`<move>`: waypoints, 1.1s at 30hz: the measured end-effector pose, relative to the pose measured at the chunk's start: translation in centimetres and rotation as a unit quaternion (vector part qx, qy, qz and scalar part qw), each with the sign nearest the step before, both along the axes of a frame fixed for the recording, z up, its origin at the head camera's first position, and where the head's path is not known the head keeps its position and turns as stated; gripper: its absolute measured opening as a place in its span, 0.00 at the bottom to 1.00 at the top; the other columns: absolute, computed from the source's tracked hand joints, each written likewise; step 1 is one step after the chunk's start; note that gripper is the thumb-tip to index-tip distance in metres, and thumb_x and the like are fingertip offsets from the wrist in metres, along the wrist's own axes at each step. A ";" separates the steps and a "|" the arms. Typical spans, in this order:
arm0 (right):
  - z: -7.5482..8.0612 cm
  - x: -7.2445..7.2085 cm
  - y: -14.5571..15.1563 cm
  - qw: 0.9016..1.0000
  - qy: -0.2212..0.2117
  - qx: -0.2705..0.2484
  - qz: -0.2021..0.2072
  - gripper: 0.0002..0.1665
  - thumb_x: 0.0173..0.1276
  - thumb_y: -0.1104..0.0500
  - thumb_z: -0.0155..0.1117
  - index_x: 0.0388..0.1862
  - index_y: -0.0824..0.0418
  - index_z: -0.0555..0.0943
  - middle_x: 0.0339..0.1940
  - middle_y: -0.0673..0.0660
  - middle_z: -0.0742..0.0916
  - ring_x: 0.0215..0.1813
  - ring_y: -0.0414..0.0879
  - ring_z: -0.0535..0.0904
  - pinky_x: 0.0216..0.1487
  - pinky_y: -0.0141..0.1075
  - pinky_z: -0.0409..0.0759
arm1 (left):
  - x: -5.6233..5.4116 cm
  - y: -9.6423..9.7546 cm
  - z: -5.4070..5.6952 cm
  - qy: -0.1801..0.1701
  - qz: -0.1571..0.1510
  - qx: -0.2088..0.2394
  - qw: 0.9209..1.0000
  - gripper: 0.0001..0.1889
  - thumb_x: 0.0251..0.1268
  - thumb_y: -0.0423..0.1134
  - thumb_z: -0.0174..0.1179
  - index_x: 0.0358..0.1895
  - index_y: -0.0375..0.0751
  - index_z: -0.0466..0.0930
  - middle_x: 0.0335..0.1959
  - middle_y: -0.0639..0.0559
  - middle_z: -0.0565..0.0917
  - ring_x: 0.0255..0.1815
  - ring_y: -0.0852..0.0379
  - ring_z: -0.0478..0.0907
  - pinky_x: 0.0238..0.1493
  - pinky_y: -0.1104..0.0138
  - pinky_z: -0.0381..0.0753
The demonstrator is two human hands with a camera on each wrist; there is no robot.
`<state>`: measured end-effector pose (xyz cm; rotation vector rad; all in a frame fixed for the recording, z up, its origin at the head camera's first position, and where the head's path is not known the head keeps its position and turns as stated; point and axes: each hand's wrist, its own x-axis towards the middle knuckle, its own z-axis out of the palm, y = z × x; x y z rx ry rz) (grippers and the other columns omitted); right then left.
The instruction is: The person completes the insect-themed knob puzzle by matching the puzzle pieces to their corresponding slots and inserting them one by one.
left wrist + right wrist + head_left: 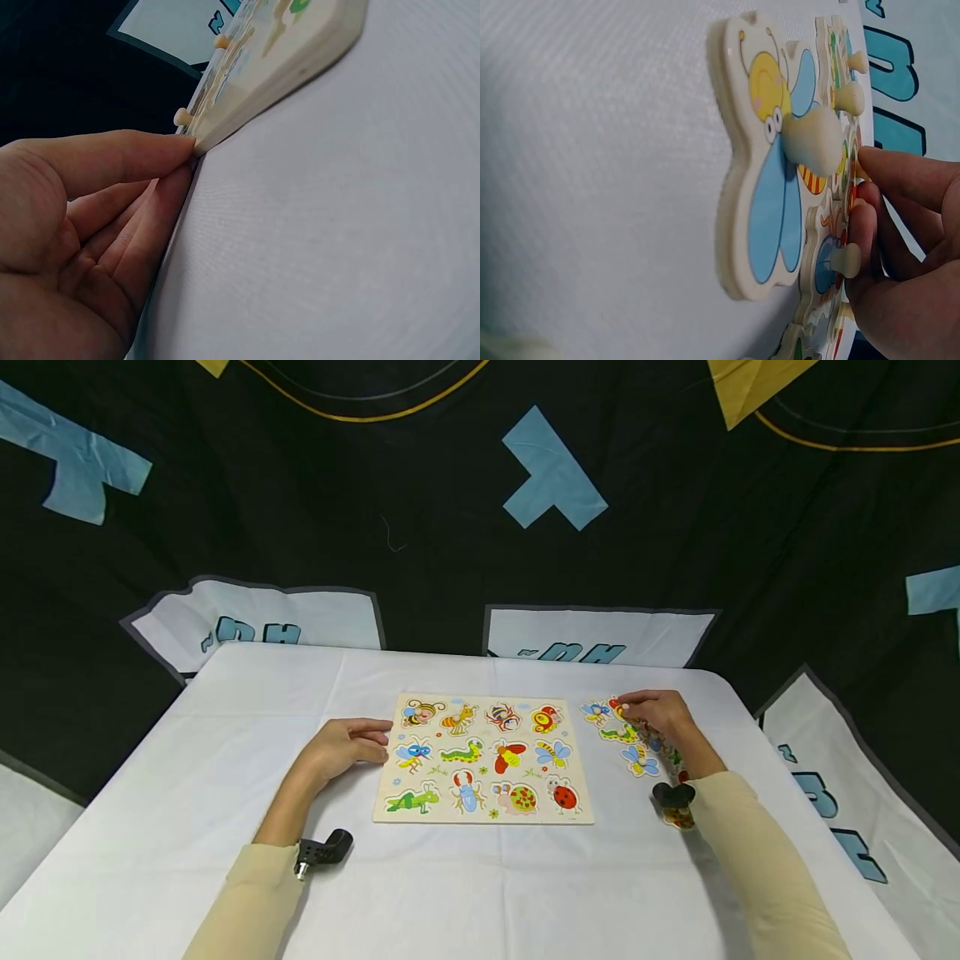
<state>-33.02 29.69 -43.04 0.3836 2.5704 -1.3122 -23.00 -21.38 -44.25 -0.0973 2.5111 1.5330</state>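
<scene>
A wooden insect puzzle board (483, 760) lies flat on the white cloth, with bright bug pictures in rows. My left hand (341, 752) is at its left edge. In the left wrist view, the thumb and fingers of that hand (97, 202) pinch the edge of the board (255, 97). To the right of the board my right hand (660, 714) reaches over loose puzzle pieces. It pinches the peg of a red and yellow puzzle piece (617, 707) at the far end of the group. In the right wrist view, the fingertips (866, 161) close around that peg, partly hiding the piece.
Other loose pieces lie close together: a green caterpillar (618, 735), a blue-winged insect (640, 761) with a round wooden peg (814, 139), and one piece (678, 818) below the right wrist. A white cloth covers the table (420, 893); a dark printed curtain (420, 527) hangs behind.
</scene>
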 end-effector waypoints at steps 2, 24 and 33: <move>0.0 0.0 0.0 1.000 0.003 0.000 0.003 0.26 0.72 0.54 0.64 0.68 0.56 0.79 0.69 0.65 0.79 0.50 0.53 0.82 0.43 0.32 0.79 | 0.0 -0.1 0.1 0.002 -0.005 0.006 1.000 0.31 0.53 0.33 0.72 0.65 0.39 0.79 0.47 0.45 0.87 0.43 0.58 0.80 0.45 0.71 0.76; -0.2 -0.4 0.2 1.000 -0.003 0.013 -0.001 0.24 0.73 0.54 0.63 0.66 0.57 0.81 0.68 0.65 0.79 0.54 0.54 0.81 0.37 0.30 0.76 | 0.2 -0.2 0.2 0.003 -0.011 0.026 1.000 0.33 0.52 0.32 0.72 0.67 0.39 0.78 0.50 0.43 0.86 0.43 0.61 0.80 0.45 0.73 0.76; 0.0 -0.5 0.0 1.000 -0.004 0.022 -0.004 0.23 0.73 0.55 0.63 0.66 0.57 0.81 0.68 0.65 0.80 0.54 0.55 0.81 0.37 0.30 0.77 | 0.2 -0.2 0.2 0.004 -0.007 0.016 1.000 0.33 0.52 0.33 0.72 0.67 0.41 0.78 0.50 0.44 0.86 0.44 0.60 0.80 0.46 0.72 0.76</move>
